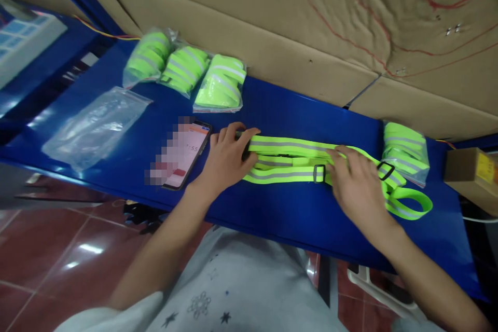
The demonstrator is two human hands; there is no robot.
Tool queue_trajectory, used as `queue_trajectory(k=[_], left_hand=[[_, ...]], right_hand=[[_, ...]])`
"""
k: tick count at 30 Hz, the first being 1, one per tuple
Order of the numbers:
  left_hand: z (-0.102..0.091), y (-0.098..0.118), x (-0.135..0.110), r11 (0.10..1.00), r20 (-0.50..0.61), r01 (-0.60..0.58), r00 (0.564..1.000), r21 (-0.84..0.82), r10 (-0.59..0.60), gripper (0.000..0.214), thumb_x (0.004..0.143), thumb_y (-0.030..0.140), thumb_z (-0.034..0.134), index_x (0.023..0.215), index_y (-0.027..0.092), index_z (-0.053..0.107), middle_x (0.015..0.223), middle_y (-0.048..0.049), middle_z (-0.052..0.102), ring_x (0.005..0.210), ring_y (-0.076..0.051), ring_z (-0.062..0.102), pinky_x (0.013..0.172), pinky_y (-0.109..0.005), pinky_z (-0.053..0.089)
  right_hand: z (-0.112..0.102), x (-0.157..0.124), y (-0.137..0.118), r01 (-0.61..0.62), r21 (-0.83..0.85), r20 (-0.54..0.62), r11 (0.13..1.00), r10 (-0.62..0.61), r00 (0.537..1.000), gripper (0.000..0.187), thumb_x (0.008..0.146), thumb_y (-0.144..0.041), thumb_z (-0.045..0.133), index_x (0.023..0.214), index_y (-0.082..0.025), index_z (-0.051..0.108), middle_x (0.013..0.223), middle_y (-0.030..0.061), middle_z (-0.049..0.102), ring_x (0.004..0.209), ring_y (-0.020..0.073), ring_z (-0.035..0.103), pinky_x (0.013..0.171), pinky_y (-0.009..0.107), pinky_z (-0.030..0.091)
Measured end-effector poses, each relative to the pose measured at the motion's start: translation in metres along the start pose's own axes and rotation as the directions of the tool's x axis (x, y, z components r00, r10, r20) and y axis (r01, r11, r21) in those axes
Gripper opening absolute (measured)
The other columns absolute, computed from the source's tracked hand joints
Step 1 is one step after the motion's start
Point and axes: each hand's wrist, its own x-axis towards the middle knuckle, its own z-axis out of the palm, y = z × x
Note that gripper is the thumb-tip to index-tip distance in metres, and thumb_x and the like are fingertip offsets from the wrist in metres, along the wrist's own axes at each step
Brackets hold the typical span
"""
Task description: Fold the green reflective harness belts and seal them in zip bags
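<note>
Fluorescent yellow-green reflective straps with grey stripes lie folded lengthwise on the blue table. Black buckles show on them, and a loose loop curls out at the right end. My left hand is closed round the left end of the folded straps, thumb and fingers on either side. My right hand lies over their right part, with its fingers curled onto the bands; its fingertips are partly hidden. A phone with a lit screen rests just left of my left hand.
Bagged rolls of the same strap stand along the back of the table, with another bag at the right. An opened-out clear plastic bag lies at left. A cardboard box sits at the right edge. Cardboard lines the wall.
</note>
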Motion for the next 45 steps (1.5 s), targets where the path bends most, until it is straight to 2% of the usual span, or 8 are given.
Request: queue_trajectory(k=[5, 9, 18, 24, 29, 33, 38, 45], left_hand=[[-0.009, 0.009, -0.004, 0.977, -0.036, -0.211, 0.977, 0.023, 0.212, 0.058, 0.093, 0.017, 0.045, 0.151, 0.027, 0.048, 0.164, -0.0120, 0.040, 0.149, -0.031, 0.042, 0.117, -0.053, 0.028], [-0.008, 0.008, -0.008, 0.937, 0.041, -0.349, 0.936, -0.027, 0.350, 0.043, 0.102, 0.029, 0.044, 0.143, 0.022, 0.054, 0.155, -0.0124, 0.053, 0.151, -0.029, 0.042, 0.120, -0.053, 0.025], [0.008, 0.013, -0.001, 0.948, -0.001, -0.272, 0.961, 0.165, 0.276, 0.032, 0.108, 0.039, 0.042, 0.122, 0.019, 0.064, 0.129, -0.0142, 0.067, 0.128, -0.032, 0.060, 0.104, -0.055, 0.040], [0.013, 0.020, 0.002, 0.941, -0.033, -0.225, 0.970, 0.253, 0.241, 0.026, 0.108, 0.029, 0.040, 0.112, 0.021, 0.064, 0.124, -0.0124, 0.067, 0.123, -0.030, 0.060, 0.103, -0.055, 0.042], [0.015, 0.017, -0.002, 0.924, -0.058, -0.264, 0.955, 0.277, 0.290, 0.023, 0.106, 0.023, 0.042, 0.109, 0.020, 0.065, 0.128, -0.0141, 0.066, 0.128, -0.031, 0.059, 0.106, -0.056, 0.042], [0.014, 0.009, -0.002, 0.916, -0.071, -0.297, 0.942, 0.270, 0.327, 0.023, 0.106, 0.022, 0.043, 0.106, 0.019, 0.066, 0.128, -0.0159, 0.066, 0.128, -0.032, 0.060, 0.106, -0.057, 0.042], [0.014, 0.000, -0.001, 0.897, -0.054, -0.348, 0.926, 0.272, 0.375, 0.021, 0.106, 0.025, 0.044, 0.106, 0.022, 0.065, 0.125, -0.0111, 0.068, 0.124, -0.030, 0.062, 0.106, -0.055, 0.042], [0.015, -0.008, -0.001, 0.889, -0.063, -0.386, 0.909, 0.247, 0.412, 0.023, 0.107, 0.028, 0.043, 0.107, 0.022, 0.065, 0.125, -0.0106, 0.067, 0.122, -0.030, 0.063, 0.107, -0.054, 0.040]], right_hand=[[0.020, 0.003, -0.040, 0.238, 0.180, -0.015, 0.955, -0.239, 0.971, 0.065, 0.104, -0.045, 0.053, 0.157, -0.010, 0.040, 0.164, 0.0203, 0.039, 0.153, 0.0349, 0.035, 0.124, 0.055, 0.032], [0.033, 0.006, -0.038, 0.250, 0.132, 0.003, 0.959, -0.253, 0.968, 0.054, 0.106, -0.041, 0.050, 0.152, -0.012, 0.049, 0.155, 0.0153, 0.053, 0.139, 0.0294, 0.053, 0.115, 0.046, 0.042], [0.024, 0.026, -0.011, 0.339, 0.006, 0.011, 0.941, -0.339, 0.941, 0.047, 0.108, -0.034, 0.049, 0.152, -0.017, 0.052, 0.123, 0.0113, 0.072, 0.107, 0.0259, 0.064, 0.089, 0.040, 0.046], [0.034, 0.034, -0.002, 0.394, 0.049, -0.045, 0.918, -0.392, 0.919, 0.039, 0.107, -0.030, 0.050, 0.143, -0.019, 0.061, 0.143, 0.0135, 0.061, 0.135, 0.0295, 0.055, 0.112, 0.047, 0.044], [0.042, 0.025, -0.007, 0.299, 0.172, -0.074, 0.939, -0.290, 0.954, 0.047, 0.107, -0.041, 0.047, 0.142, -0.012, 0.059, 0.161, 0.0183, 0.044, 0.156, 0.0302, 0.034, 0.129, 0.055, 0.025], [0.044, 0.003, 0.011, 0.104, 0.154, 0.046, 0.982, -0.113, 0.993, 0.071, 0.105, -0.056, 0.045, 0.160, -0.012, 0.037, 0.163, 0.0186, 0.041, 0.154, 0.0295, 0.038, 0.128, 0.054, 0.028], [0.040, -0.039, 0.051, 0.032, 0.127, 0.155, 0.991, -0.052, 0.986, 0.065, 0.106, -0.053, 0.044, 0.162, -0.021, 0.035, 0.163, 0.0121, 0.043, 0.152, 0.0277, 0.040, 0.127, 0.053, 0.029], [0.017, -0.107, 0.092, -0.206, 0.171, 0.112, 0.963, 0.189, 0.976, 0.075, 0.099, -0.056, 0.058, 0.162, -0.022, 0.034, 0.157, 0.0145, 0.050, 0.144, 0.0318, 0.050, 0.121, 0.052, 0.038]])
